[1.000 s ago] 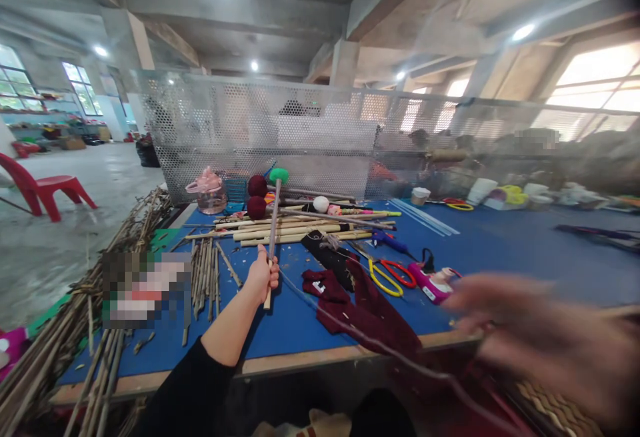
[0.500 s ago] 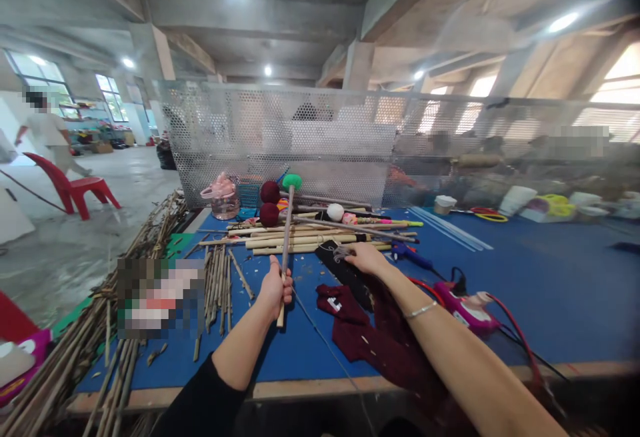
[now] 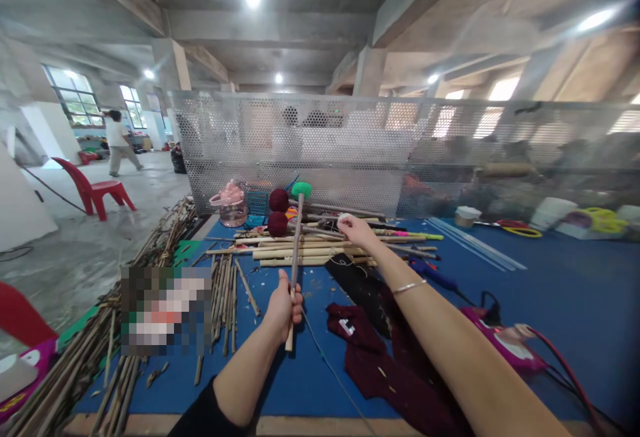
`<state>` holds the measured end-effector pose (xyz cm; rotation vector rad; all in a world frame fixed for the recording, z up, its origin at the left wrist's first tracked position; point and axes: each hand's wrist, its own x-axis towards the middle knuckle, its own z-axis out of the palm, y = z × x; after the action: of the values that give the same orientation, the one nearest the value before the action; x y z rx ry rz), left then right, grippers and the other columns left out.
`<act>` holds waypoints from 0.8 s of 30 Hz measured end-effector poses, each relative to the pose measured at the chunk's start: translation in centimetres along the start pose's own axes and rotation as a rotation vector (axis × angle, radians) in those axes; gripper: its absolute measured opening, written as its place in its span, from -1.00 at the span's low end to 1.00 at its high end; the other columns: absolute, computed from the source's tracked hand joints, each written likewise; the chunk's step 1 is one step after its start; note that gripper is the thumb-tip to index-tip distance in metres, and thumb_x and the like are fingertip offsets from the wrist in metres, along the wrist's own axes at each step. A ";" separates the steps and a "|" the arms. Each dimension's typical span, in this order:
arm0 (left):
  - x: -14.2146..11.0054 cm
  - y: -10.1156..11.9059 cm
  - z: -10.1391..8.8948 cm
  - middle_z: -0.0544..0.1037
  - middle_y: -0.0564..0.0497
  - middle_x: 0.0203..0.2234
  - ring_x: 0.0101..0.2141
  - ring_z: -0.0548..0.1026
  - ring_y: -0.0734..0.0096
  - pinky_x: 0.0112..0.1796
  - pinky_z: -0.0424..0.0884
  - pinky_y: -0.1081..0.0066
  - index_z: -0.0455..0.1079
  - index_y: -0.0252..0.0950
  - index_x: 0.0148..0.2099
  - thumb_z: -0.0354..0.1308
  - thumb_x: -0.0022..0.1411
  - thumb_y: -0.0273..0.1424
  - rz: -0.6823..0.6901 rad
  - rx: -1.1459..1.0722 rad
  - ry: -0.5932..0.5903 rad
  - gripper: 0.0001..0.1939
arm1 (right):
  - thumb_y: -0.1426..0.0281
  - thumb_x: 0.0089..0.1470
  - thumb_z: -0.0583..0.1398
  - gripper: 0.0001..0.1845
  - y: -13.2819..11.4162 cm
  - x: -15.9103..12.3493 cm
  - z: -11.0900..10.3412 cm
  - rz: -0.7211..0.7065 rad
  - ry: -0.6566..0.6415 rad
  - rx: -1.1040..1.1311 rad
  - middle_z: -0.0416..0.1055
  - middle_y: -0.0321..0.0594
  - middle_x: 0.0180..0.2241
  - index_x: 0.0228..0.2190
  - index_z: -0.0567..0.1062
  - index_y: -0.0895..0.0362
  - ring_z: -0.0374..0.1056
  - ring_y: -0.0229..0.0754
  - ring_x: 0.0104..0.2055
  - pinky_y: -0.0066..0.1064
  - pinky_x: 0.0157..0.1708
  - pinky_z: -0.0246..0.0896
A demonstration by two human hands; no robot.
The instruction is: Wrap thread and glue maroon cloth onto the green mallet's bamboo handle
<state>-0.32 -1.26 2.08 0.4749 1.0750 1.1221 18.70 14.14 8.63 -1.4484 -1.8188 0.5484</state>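
Two maroon balls (image 3: 278, 224) | left hand (image 3: 281, 305): one stick (image 3: 297, 245) | right hand (image 3: 357, 231): one pompom (image 3: 343, 218)

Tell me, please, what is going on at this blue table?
The left hand grips a stick with a green ball at its top. The right hand's fingertips are at a small white ball; whether they grip it is unclear. Dark red balls and pale sticks are nearby, with maroon cloth on the table.

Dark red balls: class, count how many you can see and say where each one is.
2: the upper ball and, below it, the lower ball, both just left of the green-topped stick in the left hand. More may be hidden.
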 end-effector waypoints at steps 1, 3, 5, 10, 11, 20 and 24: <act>-0.1 0.0 0.0 0.07 0.24 -0.79 -0.80 -0.06 0.73 -0.72 -0.19 0.60 0.12 -0.28 -0.44 -0.25 -0.01 0.23 0.002 -0.002 -0.009 -0.38 | 0.34 -0.01 0.09 -0.81 0.0 -1.3 0.7 0.013 -0.040 0.000 0.31 -0.27 -0.60 -0.51 0.39 0.21 0.21 -0.33 -0.57 -0.51 -0.55 0.12; -0.2 0.1 0.1 0.09 0.23 -0.78 -0.80 -0.06 0.73 -0.73 -0.18 0.61 0.13 -0.28 -0.44 -0.23 -0.04 0.24 0.014 -0.013 -0.028 -0.36 | 0.25 0.03 0.06 -0.73 -0.6 -4.6 2.6 0.058 -0.177 0.135 0.28 -0.29 -0.62 -0.51 0.37 0.19 0.18 -0.35 -0.60 -0.52 -0.59 0.10; -0.3 0.0 0.1 0.13 0.22 -0.78 -0.80 -0.03 0.73 -0.73 -0.17 0.61 0.14 -0.29 -0.44 -0.22 -0.06 0.26 0.022 -0.018 -0.042 -0.35 | 0.18 0.02 0.09 -0.70 -1.9 -8.3 4.7 0.126 -0.351 0.327 0.31 -0.28 -0.56 -0.37 0.36 0.18 0.21 -0.34 -0.57 -0.53 -0.60 0.13; 0.2 -0.1 -0.1 0.16 0.19 -0.81 -0.81 0.03 0.70 -0.73 -0.10 0.60 0.15 -0.30 -0.48 -0.22 -0.06 0.25 0.023 0.020 -0.026 -0.34 | 0.30 -0.25 0.32 0.01 -4.7 -14.5 7.5 0.212 -0.720 0.552 0.30 -0.11 -0.13 0.13 -0.12 0.02 0.31 -0.32 -0.46 -0.52 -0.60 0.21; 0.2 -0.1 -0.1 0.16 0.19 -0.81 -0.81 0.02 0.71 -0.73 -0.10 0.60 0.15 -0.31 -0.48 -0.22 -0.06 0.25 0.022 0.026 -0.026 -0.34 | 0.37 -0.29 0.34 0.08 -4.9 -14.9 7.4 0.193 -0.740 0.525 0.29 -0.11 -0.11 0.15 -0.17 0.01 0.29 -0.35 -0.49 -0.54 -0.63 0.18; -0.5 0.3 -0.3 0.07 0.27 -0.77 -0.79 -0.04 0.73 -0.73 -0.15 0.62 0.14 -0.28 -0.42 0.12 -0.05 -0.23 0.065 0.083 -0.067 -0.74 | 0.19 0.01 0.09 -0.72 -4.4 -14.5 1.1 0.202 -0.578 0.550 -0.06 -0.50 -0.77 -0.52 0.30 0.17 -0.23 -0.46 -0.73 -0.57 -0.76 -0.34; -0.3 0.4 0.0 0.02 0.26 -0.76 -0.78 -0.10 0.72 -0.72 -0.20 0.61 0.14 -0.28 -0.43 -0.03 0.05 -0.18 0.056 0.001 -0.080 -0.75 | 0.08 -0.02 0.08 -0.67 -2.2 -14.7 -1.6 0.263 -0.476 0.799 -0.19 -0.55 -0.76 -0.47 0.24 0.10 -0.36 -0.43 -0.72 -0.57 -0.75 -0.41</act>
<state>-0.56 -1.38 2.49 0.5490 0.9976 1.1422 19.88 -0.67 7.14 -1.0307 -1.4427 1.6463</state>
